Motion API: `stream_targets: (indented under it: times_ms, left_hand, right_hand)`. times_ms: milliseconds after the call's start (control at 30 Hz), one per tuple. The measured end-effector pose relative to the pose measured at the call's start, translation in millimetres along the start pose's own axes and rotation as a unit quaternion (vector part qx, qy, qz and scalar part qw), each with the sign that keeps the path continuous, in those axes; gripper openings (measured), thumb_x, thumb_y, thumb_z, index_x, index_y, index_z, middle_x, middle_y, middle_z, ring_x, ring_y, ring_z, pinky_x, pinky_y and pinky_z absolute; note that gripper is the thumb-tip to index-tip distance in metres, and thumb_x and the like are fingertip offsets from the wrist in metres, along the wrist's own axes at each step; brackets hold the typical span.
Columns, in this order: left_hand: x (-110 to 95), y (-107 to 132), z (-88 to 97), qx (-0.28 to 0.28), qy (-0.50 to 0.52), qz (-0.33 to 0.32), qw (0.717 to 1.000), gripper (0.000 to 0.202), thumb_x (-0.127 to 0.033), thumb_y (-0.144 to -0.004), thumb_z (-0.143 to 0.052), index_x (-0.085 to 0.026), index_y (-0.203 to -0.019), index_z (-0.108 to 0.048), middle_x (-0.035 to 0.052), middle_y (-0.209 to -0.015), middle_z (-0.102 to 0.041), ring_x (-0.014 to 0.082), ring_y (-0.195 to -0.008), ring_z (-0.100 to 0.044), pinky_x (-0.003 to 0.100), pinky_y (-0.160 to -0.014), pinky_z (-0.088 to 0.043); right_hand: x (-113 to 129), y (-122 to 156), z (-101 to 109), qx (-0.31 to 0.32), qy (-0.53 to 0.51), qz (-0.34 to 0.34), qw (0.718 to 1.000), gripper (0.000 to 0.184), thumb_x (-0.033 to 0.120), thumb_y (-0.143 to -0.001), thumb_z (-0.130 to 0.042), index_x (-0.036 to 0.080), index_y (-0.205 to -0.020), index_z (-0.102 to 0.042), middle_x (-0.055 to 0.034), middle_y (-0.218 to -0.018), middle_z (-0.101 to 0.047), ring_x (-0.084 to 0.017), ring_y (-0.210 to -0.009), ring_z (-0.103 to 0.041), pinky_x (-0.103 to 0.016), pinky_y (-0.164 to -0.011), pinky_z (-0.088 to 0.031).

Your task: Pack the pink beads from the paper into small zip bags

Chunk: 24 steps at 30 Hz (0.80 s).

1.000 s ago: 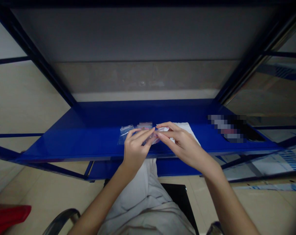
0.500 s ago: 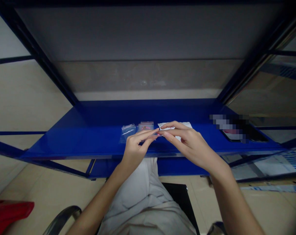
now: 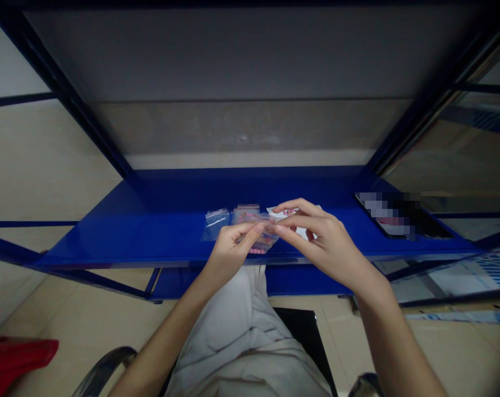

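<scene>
Between my two hands, just above the front edge of the blue shelf (image 3: 162,237), is a small clear zip bag (image 3: 267,240) with pink beads in its lower part. My left hand (image 3: 232,245) pinches its upper left side between thumb and fingers. At the upper right side, my right hand (image 3: 316,226) grips it with thumb and index finger, the other fingers curved above. Behind the held bag lies another zip bag (image 3: 246,209) with pinkish contents, partly hidden. A clear zip bag (image 3: 215,221) that looks flat lies to its left. A white sheet or packet (image 3: 270,210) with pink pieces on it sits partly under my right hand.
A dark flat device (image 3: 434,227), partly blurred out, lies at the shelf's right end. Blue posts (image 3: 88,127) frame both sides. Below are my legs, a chair armrest (image 3: 109,369) and a red object (image 3: 20,355) on the floor at left.
The held bag has turned so its face and pink beads now show below my fingers. My hands shifted slightly, with the right fingers lifting a little.
</scene>
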<state>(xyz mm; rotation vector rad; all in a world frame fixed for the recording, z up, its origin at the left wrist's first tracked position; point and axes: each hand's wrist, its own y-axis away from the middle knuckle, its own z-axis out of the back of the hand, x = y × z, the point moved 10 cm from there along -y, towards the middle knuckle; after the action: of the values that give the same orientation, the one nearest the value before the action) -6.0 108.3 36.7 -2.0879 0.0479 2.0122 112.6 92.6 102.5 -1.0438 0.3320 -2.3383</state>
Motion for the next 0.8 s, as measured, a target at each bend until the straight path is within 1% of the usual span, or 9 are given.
stream_targets:
  times_ms: [67,133,200,233,333,433,533,667,800]
  left_hand:
    - [0,0,-0.3,-0.002,0.027,0.007,1.000,0.031,-0.040,-0.083,-0.057,-0.014,-0.090,-0.073,0.0084,-0.083,-0.075,0.0214,-0.072,-0.071,0.032,-0.069,-0.057]
    - [3,0,-0.5,-0.003,0.081,0.024,0.996,0.034,-0.041,-0.085,-0.054,-0.013,-0.098,-0.071,0.0094,-0.086,-0.075,0.0211,-0.072,-0.071,0.034,-0.075,-0.055]
    - [8,0,-1.4,-0.003,0.153,0.051,0.987,0.036,-0.040,-0.087,-0.051,-0.014,-0.105,-0.067,0.0100,-0.089,-0.074,0.0209,-0.072,-0.071,0.035,-0.078,-0.053]
    - [10,0,-2.3,-0.003,0.188,0.064,0.980,0.037,-0.040,-0.088,-0.049,-0.014,-0.107,-0.066,0.0101,-0.090,-0.074,0.0212,-0.073,-0.071,0.036,-0.078,-0.053]
    - [14,0,-3.9,-0.011,0.255,0.082,0.963,0.036,-0.041,-0.089,-0.047,-0.016,-0.110,-0.064,0.0088,-0.092,-0.072,0.0203,-0.075,-0.070,0.034,-0.076,-0.053]
    - [16,0,-3.5,-0.030,0.279,0.086,0.956,0.035,-0.041,-0.089,-0.046,-0.019,-0.109,-0.064,0.0065,-0.092,-0.068,0.0169,-0.078,-0.067,0.029,-0.073,-0.053]
    - [18,1,-3.7,-0.040,0.277,0.091,0.956,0.037,-0.044,-0.089,-0.046,-0.020,-0.110,-0.064,0.0051,-0.088,-0.062,0.0149,-0.076,-0.063,0.028,-0.070,-0.053]
    - [19,3,-0.7,-0.044,0.253,0.089,0.962,0.037,-0.044,-0.088,-0.048,-0.018,-0.110,-0.064,0.0031,-0.082,-0.057,0.0107,-0.066,-0.059,0.024,-0.065,-0.050]
    - [16,5,3.8,-0.034,0.198,0.069,0.977,0.035,-0.040,-0.087,-0.050,-0.019,-0.111,-0.064,0.0028,-0.081,-0.058,0.0105,-0.064,-0.058,0.023,-0.061,-0.049]
  right_hand:
    - [-1,-1,3,-0.016,-0.019,-0.002,1.000,0.020,0.035,-0.085,-0.056,0.024,-0.095,-0.071,-0.0050,-0.106,-0.063,-0.015,-0.080,-0.061,-0.021,-0.052,-0.044]
    - [-7,-1,8,-0.046,-0.041,-0.025,0.998,0.031,0.035,-0.082,-0.060,0.024,-0.112,-0.064,-0.0050,-0.103,-0.065,-0.013,-0.072,-0.060,-0.020,-0.048,-0.042]
    - [-14,-1,10,-0.058,-0.051,-0.052,0.996,0.043,0.033,-0.080,-0.064,0.024,-0.121,-0.057,-0.0038,-0.099,-0.067,-0.011,-0.064,-0.058,-0.020,-0.047,-0.042]
    - [-17,-1,8,-0.052,-0.051,-0.062,0.995,0.042,0.032,-0.079,-0.065,0.023,-0.119,-0.058,-0.0030,-0.095,-0.068,-0.010,-0.062,-0.057,-0.020,-0.047,-0.042]
    - [-21,-2,1,-0.019,-0.043,-0.071,0.996,0.024,0.032,-0.080,-0.063,0.022,-0.101,-0.069,-0.0017,-0.085,-0.070,-0.011,-0.061,-0.058,-0.021,-0.049,-0.042]
    - [-18,-3,-4,-0.009,-0.060,-0.069,0.996,0.020,0.035,-0.080,-0.062,0.020,-0.091,-0.071,-0.0030,-0.086,-0.072,-0.011,-0.060,-0.059,-0.021,-0.049,-0.042]
    - [-14,-3,-8,-0.002,-0.080,-0.059,0.995,0.020,0.034,-0.080,-0.062,0.019,-0.088,-0.072,-0.0035,-0.085,-0.072,-0.010,-0.055,-0.057,-0.021,-0.047,-0.041]
    - [-16,-4,-8,-0.004,-0.086,-0.064,0.994,0.016,0.031,-0.080,-0.062,0.019,-0.083,-0.072,-0.0031,-0.080,-0.072,-0.011,-0.058,-0.059,-0.021,-0.048,-0.041]
    - [-20,-5,-8,-0.004,-0.110,-0.076,0.991,0.017,0.032,-0.079,-0.062,0.018,-0.082,-0.071,-0.0031,-0.075,-0.071,-0.011,-0.056,-0.058,-0.021,-0.047,-0.041]
